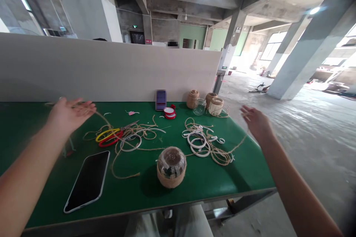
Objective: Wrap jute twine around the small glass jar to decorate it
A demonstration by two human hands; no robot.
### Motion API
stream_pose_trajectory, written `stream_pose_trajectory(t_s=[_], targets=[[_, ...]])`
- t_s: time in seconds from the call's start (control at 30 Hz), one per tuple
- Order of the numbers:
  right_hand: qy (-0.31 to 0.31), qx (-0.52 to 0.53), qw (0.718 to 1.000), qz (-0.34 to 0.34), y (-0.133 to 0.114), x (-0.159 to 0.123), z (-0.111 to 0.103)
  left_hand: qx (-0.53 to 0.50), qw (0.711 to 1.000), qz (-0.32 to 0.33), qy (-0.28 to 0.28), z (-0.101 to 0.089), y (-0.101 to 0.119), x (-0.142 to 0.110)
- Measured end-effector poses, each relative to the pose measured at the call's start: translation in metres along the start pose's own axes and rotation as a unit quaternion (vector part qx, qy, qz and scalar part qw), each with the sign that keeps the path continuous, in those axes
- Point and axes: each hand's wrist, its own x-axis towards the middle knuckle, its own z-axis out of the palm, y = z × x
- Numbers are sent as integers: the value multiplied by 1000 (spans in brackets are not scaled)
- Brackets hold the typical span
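Observation:
My left hand [69, 114] is raised over the left of the green table [200, 181], palm up with the fingers fairly straight. A strand of jute twine [104, 120] leaves its fingertips and drops to the tangle on the table. My right hand [256, 122] hovers past the table's right edge with its fingers loosely curled. Another stretch of twine [239, 143] rises to it from the twine pile [217, 152]. A glass jar partly wrapped in twine [171, 166] lies on its side near the front, between my arms.
A black phone [88, 180] lies front left. Yellow and red rings [109, 136], white rings [197, 140] and scissors [130, 124] sit among loose twine. Red tape [169, 112], a purple card [161, 99], a clear jar [199, 106] and twine-wrapped jars [216, 106] line the white partition [105, 70].

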Motion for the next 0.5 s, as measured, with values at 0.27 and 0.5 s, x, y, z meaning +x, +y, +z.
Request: stream_pose_trajectory(t_s=[0.27,0.5], targets=[[-518,15,849,104,41,-103,175,8,967,-24,-252,135,-6,-93],[-615,118,753,200,79,-143,217,58,935,-48,-346,156,-43,-97]])
